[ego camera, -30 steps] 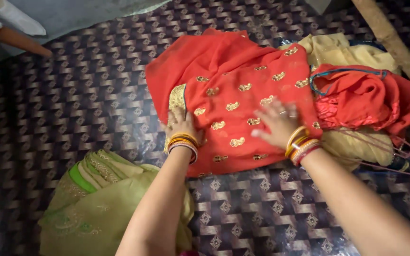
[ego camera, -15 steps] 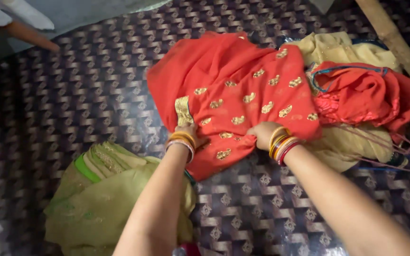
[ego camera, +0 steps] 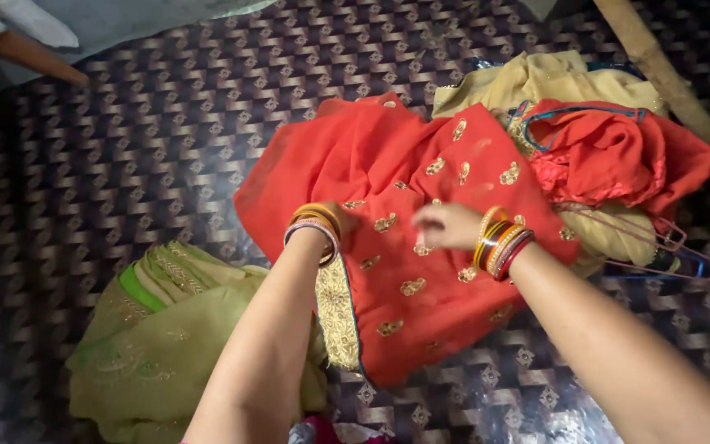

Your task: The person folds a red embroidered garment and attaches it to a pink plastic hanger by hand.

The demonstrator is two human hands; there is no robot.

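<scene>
Mid-fold, both hands, left hand [ego camera: 334, 220] and right hand [ego camera: 445, 226], clutch the red embroidered sari [ego camera: 404, 189] (right blurred); next, align its gold border [ego camera: 337, 316].

Both hands, left [ego camera: 332, 220] & right [ego camera: 445, 226], grip red gold-motif cloth [ego camera: 404, 247] beside green cloth [ego camera: 166, 329].

One head-worn camera looks steeply down from close above the person's forearms onto the patterned floor covering [ego camera: 125, 148], which fills nearly the whole frame.
</scene>
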